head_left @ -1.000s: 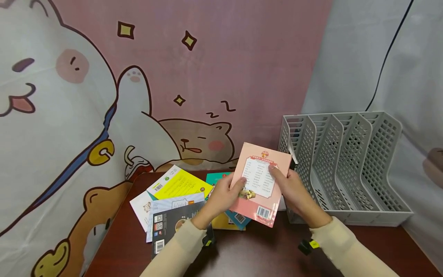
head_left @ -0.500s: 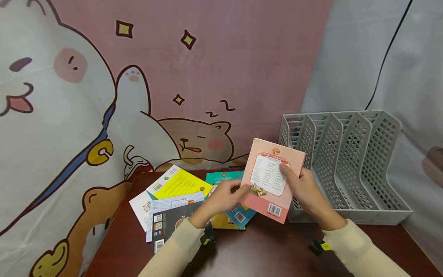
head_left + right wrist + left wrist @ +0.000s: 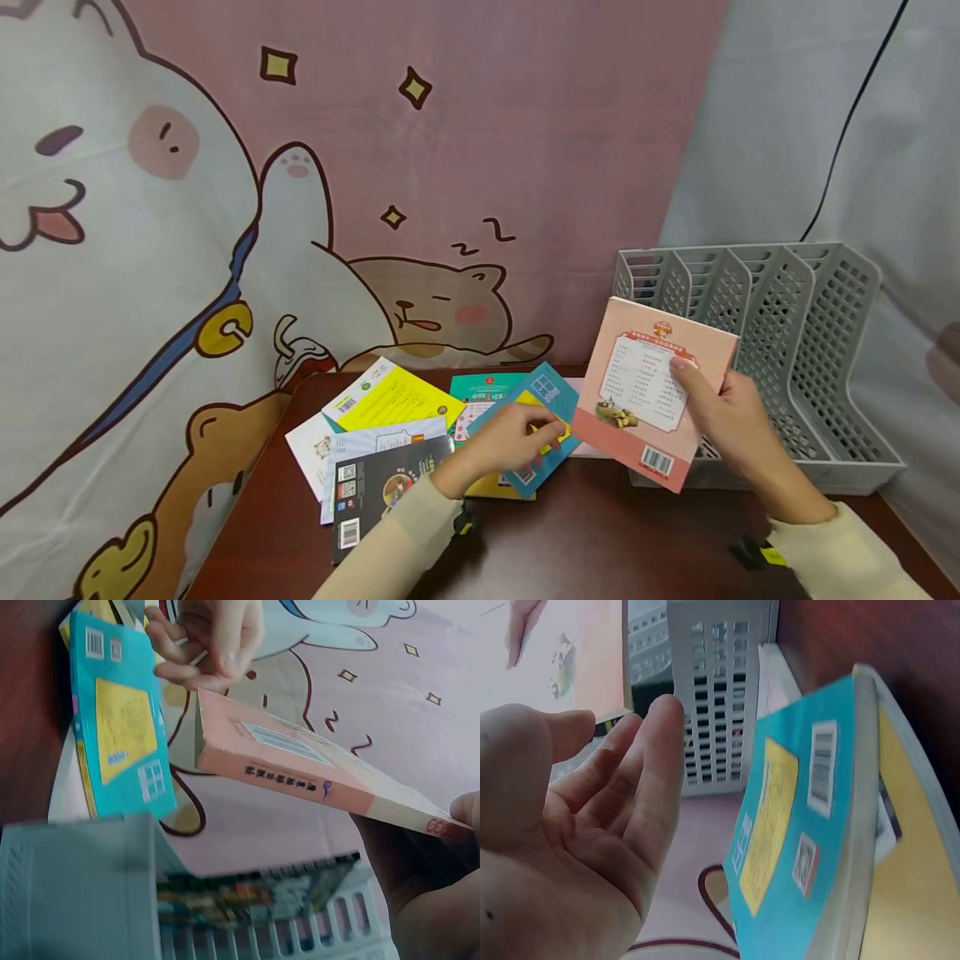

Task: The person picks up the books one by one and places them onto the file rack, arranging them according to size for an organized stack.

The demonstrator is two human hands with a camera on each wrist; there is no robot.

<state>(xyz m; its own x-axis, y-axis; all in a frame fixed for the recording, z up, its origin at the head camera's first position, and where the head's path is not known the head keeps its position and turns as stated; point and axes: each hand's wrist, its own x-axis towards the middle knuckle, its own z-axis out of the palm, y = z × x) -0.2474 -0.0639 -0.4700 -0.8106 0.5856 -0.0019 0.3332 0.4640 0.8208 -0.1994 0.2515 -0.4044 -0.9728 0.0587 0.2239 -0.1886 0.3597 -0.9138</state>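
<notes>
My right hand (image 3: pixel 731 417) grips a pink paperback book (image 3: pixel 637 383) by its right edge, thumb across the white text panel on its back cover. The right wrist view shows its spine (image 3: pixel 300 780) and part of my right hand (image 3: pixel 439 900). Off the book's left side hovers my left hand (image 3: pixel 513 437), its fingers loosely bent around nothing. The left wrist view also shows that left hand (image 3: pixel 592 825), palm visible, with a gap before the book. Below it lies a blue book (image 3: pixel 551 387) with a yellow panel, on top of other books.
A grey divided file rack (image 3: pixel 780 358) stands at the right of the brown table (image 3: pixel 600 550). One dark-covered book (image 3: pixel 262 892) is in its end slot. Leftward lie a yellow book (image 3: pixel 397 400), a black book (image 3: pixel 375 492) and several others, overlapping.
My left hand has let go of the pink book. My right hand has carried the book rightward, in front of the rack, uncovering more of the blue book.
</notes>
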